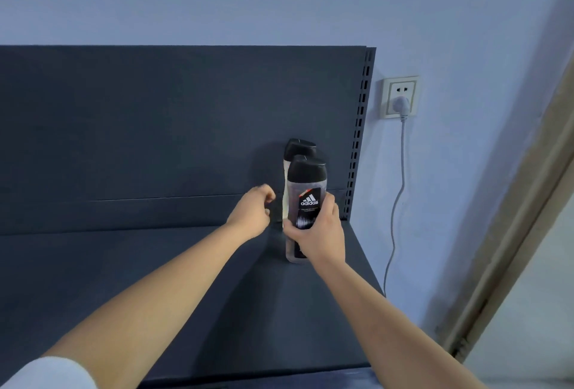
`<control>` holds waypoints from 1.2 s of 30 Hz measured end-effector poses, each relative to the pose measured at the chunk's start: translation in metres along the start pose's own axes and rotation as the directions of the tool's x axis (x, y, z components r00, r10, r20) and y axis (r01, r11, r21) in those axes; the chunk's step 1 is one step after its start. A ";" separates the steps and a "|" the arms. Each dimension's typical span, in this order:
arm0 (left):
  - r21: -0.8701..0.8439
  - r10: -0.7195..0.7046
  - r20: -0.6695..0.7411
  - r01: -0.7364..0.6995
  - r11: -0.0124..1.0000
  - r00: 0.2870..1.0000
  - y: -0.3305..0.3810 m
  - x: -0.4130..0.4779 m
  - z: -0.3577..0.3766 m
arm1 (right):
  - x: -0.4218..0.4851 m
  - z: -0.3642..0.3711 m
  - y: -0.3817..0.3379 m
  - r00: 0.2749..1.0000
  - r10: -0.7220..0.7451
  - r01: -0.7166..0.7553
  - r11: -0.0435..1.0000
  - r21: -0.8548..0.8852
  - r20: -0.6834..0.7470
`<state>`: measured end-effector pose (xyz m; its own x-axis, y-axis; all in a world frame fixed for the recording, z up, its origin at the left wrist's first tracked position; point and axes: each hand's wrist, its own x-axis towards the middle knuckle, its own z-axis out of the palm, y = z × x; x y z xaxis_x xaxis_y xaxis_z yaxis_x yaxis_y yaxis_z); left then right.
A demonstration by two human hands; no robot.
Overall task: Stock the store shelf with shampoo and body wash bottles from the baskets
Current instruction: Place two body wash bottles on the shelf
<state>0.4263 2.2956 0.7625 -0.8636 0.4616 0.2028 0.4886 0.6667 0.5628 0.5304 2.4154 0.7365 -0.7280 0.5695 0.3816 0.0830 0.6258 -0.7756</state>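
Two black-capped clear bottles stand at the right end of the dark shelf (155,280). The front bottle (306,193) carries a black label with a white logo and rests upright on the shelf. My right hand (320,233) is wrapped around its lower half. The rear bottle (298,148) stands directly behind it against the back panel, mostly hidden. My left hand (251,214) hovers just left of the bottles, fingers loosely curled, holding nothing. No baskets are in view.
A slotted upright post (358,127) bounds the shelf on the right. A wall socket (400,96) with a grey plug and a hanging cable (396,202) sits right of it. A door frame (509,233) runs down the far right.
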 end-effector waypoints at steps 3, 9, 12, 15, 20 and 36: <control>-0.116 0.050 0.212 -0.025 0.993 0.976 0.001 -0.007 0.000 | 0.007 0.008 -0.004 1.000 0.004 -0.004 1.000 0.010 0.017; -0.187 0.066 0.265 -0.015 0.982 0.962 0.008 -0.020 0.011 | 0.012 0.017 -0.007 1.000 0.009 -0.009 0.999 0.033 0.000; -0.112 0.080 0.209 -0.058 0.992 0.975 0.009 -0.021 0.011 | 0.014 0.018 -0.006 1.000 0.015 -0.015 0.999 0.039 0.012; -0.184 0.044 0.263 0.006 0.983 0.964 0.008 -0.020 0.011 | 0.017 0.016 -0.006 1.000 0.018 -0.019 0.999 0.043 0.022; -0.140 0.050 0.191 -0.024 0.990 0.980 0.010 -0.024 0.014 | 0.023 0.017 -0.005 1.000 0.030 -0.031 0.999 0.034 0.008; 0.367 -0.108 -0.067 0.125 0.922 0.992 -0.067 -0.174 -0.110 | -0.050 0.027 -0.027 0.969 0.237 -0.241 0.969 -0.061 -0.072</control>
<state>0.5300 2.1069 0.7777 -0.9176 0.3466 0.1944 0.3881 0.8871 0.2501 0.5461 2.3559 0.7246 -0.6365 0.7384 0.2225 0.2976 0.5014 -0.8124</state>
